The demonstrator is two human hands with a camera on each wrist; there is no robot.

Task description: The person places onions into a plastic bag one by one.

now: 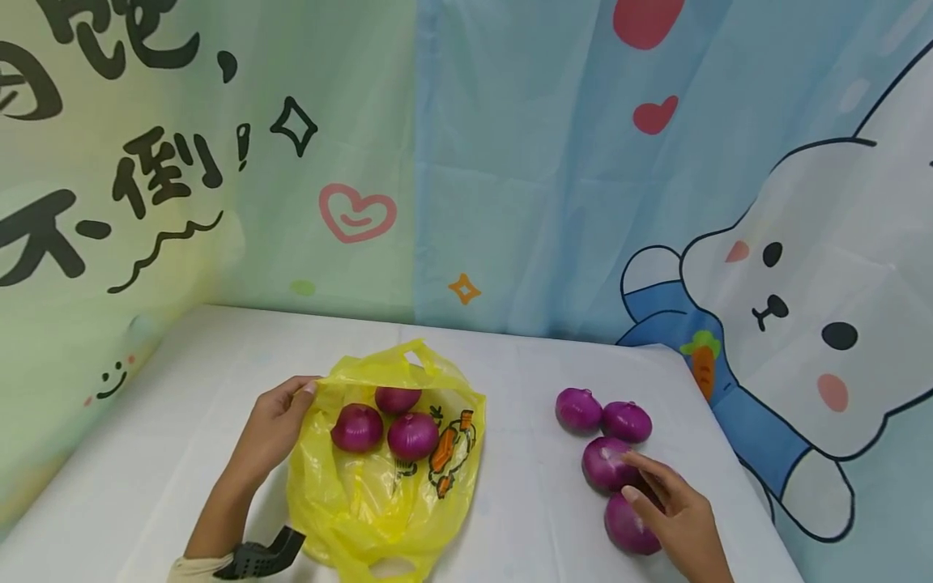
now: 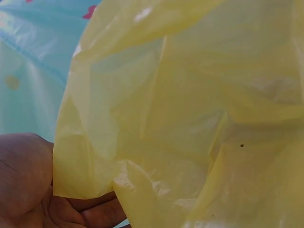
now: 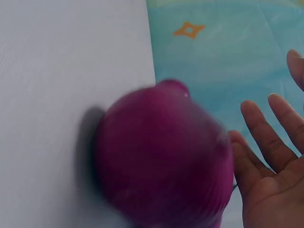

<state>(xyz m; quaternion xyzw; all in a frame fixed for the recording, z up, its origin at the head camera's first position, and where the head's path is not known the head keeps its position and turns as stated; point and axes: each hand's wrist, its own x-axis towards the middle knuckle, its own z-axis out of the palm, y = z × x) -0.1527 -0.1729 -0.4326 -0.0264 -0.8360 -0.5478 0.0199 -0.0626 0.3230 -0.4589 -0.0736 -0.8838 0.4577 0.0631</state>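
Note:
A yellow plastic bag lies on the table with its mouth raised and three red onions showing inside. My left hand pinches the bag's upper left edge; the left wrist view is mostly filled by the yellow film, with part of the left hand behind it. To the right, several more red onions sit in a rough line on the table. Over the nearest onion and the one behind it hovers my right hand. Its fingers are spread beside an onion in the right wrist view, gripping nothing.
A white cloth covers the table. Behind it hangs a printed curtain with hearts, lettering and a white cartoon animal at the right. A dark strap device is on the left wrist.

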